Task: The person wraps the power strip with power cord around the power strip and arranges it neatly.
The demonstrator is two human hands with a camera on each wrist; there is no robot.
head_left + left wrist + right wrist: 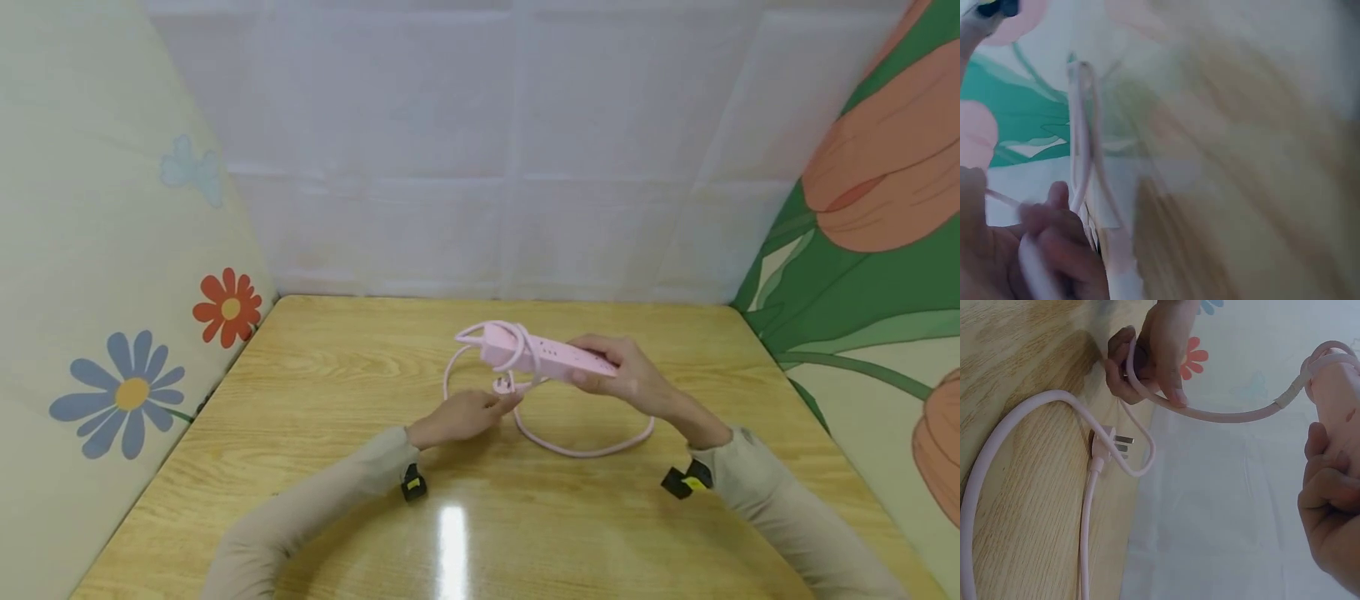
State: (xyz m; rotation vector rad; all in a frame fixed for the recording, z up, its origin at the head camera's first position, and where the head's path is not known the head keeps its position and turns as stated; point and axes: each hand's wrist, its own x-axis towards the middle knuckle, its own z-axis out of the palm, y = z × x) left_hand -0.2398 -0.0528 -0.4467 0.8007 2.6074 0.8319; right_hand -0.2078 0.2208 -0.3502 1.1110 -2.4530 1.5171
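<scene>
My right hand (626, 371) grips one end of a pink power strip (558, 357), raised and tilted above the table. Pink cord (517, 333) is looped round the strip's other end. Below that end is my left hand (461, 415); in the right wrist view its curled fingers (1171, 381) hold a stretch of the cord (1229, 417) that runs to the strip. A three-pin plug (1102, 447) lies near the hand, prongs outward. The left wrist view is blurred, with cord (1082, 125) beside the hand (1063, 244).
More of the cord (585, 454) curves over the wooden table (337, 367) under the strip. A white sheet (480, 167) hangs behind the back edge. Printed flower panels stand at the left (90, 250) and right (885, 292).
</scene>
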